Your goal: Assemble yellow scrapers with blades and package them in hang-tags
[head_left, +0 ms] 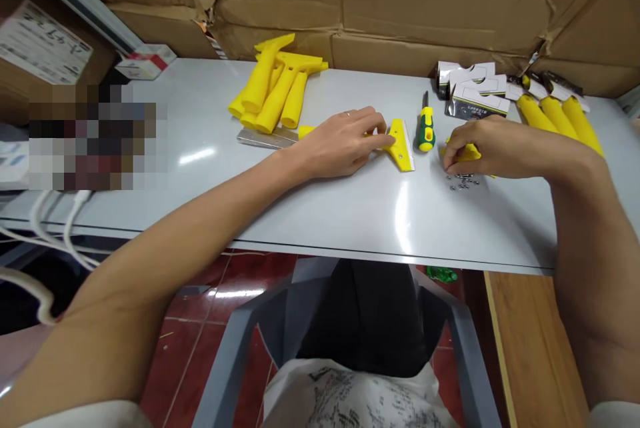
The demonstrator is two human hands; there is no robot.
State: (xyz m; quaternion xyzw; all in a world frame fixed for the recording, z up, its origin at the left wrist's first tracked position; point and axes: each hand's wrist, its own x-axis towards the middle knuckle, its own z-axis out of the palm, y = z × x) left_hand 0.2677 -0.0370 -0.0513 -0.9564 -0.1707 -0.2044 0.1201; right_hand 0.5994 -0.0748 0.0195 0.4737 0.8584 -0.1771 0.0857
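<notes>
My left hand lies over the handle of a yellow scraper, its fingers closed on it near the head. A thin blade edge and a small screw show on the scraper head. My right hand is closed in a pinch just above a small pile of metal screws. A yellow plastic piece shows between its thumb and fingers; whether they grip it or a screw is hidden. Between the hands lies a green and yellow screwdriver, tip pointing away from me.
Several yellow scraper handles are heaped at the back left, beside a clear flat strip. Black and white packs and packaged yellow-handled scrapers lie back right. Cardboard stands behind the table. White cables hang at left.
</notes>
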